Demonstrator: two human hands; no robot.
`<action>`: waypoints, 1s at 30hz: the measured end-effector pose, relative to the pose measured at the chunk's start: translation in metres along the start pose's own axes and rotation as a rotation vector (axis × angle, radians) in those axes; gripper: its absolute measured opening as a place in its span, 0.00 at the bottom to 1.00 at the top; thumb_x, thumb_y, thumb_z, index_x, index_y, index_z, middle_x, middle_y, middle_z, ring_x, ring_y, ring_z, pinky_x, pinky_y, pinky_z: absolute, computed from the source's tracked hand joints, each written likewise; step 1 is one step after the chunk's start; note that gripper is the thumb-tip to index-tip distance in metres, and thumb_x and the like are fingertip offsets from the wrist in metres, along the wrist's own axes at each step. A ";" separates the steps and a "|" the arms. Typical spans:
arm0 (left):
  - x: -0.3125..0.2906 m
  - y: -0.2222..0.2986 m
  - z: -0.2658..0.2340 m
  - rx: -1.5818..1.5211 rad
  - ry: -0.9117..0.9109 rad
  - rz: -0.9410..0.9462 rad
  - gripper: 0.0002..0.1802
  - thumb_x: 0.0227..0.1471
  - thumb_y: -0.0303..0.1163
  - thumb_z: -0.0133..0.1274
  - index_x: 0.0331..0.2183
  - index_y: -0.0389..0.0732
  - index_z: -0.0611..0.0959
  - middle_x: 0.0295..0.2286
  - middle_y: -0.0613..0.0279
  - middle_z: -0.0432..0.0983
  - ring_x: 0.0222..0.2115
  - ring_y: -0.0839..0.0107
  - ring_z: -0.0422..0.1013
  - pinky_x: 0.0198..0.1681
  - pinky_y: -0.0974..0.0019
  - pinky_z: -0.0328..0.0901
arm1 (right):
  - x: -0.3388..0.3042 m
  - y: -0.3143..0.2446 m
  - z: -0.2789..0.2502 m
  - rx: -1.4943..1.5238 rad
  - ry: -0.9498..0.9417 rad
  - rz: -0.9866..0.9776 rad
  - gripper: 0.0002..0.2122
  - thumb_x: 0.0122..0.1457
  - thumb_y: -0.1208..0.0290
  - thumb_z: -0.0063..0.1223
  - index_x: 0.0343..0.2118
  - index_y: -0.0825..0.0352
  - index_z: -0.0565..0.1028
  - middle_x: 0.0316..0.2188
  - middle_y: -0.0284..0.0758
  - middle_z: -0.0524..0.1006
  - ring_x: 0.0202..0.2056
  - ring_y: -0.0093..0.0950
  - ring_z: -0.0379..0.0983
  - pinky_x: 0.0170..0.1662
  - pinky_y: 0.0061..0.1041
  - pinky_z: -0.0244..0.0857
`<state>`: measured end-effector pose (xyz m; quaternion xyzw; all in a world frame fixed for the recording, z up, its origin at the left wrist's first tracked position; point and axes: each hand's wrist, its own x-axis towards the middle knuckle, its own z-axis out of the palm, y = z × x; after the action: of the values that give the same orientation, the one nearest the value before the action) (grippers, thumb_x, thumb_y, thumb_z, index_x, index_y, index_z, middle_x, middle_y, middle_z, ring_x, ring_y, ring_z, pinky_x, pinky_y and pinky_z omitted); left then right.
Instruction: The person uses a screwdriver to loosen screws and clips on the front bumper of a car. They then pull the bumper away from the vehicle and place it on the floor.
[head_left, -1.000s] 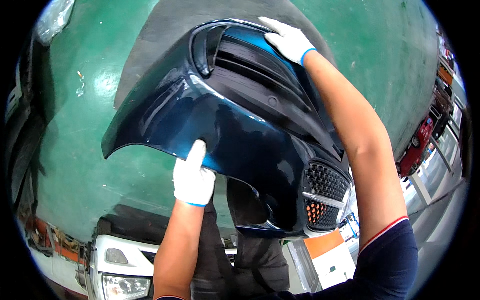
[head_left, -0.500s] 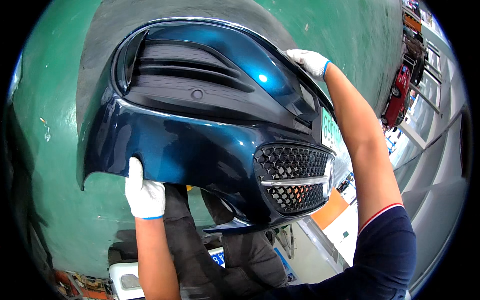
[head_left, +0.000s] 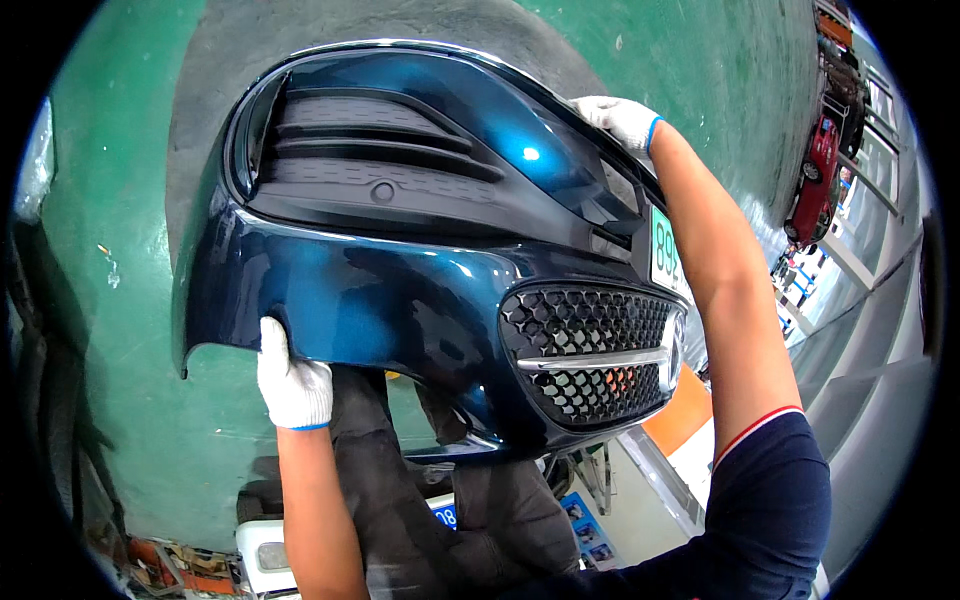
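Observation:
A large dark blue car bumper (head_left: 390,290) is held up in front of me, with a black honeycomb grille (head_left: 590,325) and chrome strip toward its right part. A black slatted vent panel (head_left: 370,150) lies in its upper left. My left hand (head_left: 292,380), in a white knitted glove, grips the bumper's near lower edge, thumb laid on the painted face and fingers hidden behind. My right hand (head_left: 622,120), gloved alike, is closed over the far upper edge; its fingertips are partly hidden. A green-and-white number plate (head_left: 662,248) shows beside my right forearm.
Green floor (head_left: 110,330) surrounds a grey patch (head_left: 200,110) beyond the bumper. My dark trousers (head_left: 380,490) are below it. A white vehicle (head_left: 262,550) stands behind at the lower left. A red car (head_left: 815,180) and an orange panel (head_left: 680,410) are at the right.
The bumper has turned slightly and its left end has shifted a little to the right. Both hands keep their grip. The background has tilted slightly with my head.

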<state>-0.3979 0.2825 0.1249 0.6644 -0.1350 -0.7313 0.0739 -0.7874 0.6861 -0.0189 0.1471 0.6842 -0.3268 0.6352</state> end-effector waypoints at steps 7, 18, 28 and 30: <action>-0.023 -0.002 0.000 0.209 -0.316 -0.106 0.34 0.68 0.50 0.50 0.63 0.36 0.68 0.59 0.49 0.70 0.57 0.53 0.70 0.60 0.47 0.67 | -0.039 0.016 0.027 -0.208 0.505 -0.351 0.23 0.66 0.54 0.55 0.57 0.65 0.78 0.56 0.40 0.79 0.59 0.32 0.71 0.64 0.29 0.59; -0.165 -0.038 0.049 2.187 -0.959 0.037 0.38 0.48 0.61 0.65 0.46 0.36 0.84 0.41 0.44 0.82 0.46 0.48 0.77 0.53 0.52 0.69 | -0.431 0.344 0.037 -0.245 1.468 0.351 0.24 0.68 0.61 0.49 0.61 0.71 0.72 0.60 0.45 0.75 0.60 0.38 0.72 0.65 0.33 0.60; -0.177 -0.073 0.055 2.228 -0.784 0.066 0.39 0.45 0.57 0.69 0.41 0.27 0.84 0.39 0.38 0.83 0.44 0.46 0.79 0.50 0.54 0.71 | -0.433 0.488 0.246 2.085 1.008 0.173 0.38 0.63 0.32 0.44 0.67 0.56 0.65 0.70 0.37 0.62 0.70 0.45 0.54 0.71 0.56 0.46; -0.179 -0.075 0.046 2.196 -0.736 0.073 0.39 0.45 0.54 0.71 0.43 0.26 0.83 0.39 0.40 0.83 0.43 0.51 0.80 0.50 0.56 0.71 | -0.415 0.485 0.265 2.107 1.055 -0.068 0.38 0.64 0.31 0.41 0.67 0.56 0.63 0.69 0.37 0.62 0.69 0.46 0.54 0.71 0.58 0.42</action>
<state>-0.4187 0.4104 0.2768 0.1137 -0.7299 -0.3668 -0.5654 -0.2214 0.9667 0.2606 0.6977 0.2580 -0.6461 -0.1707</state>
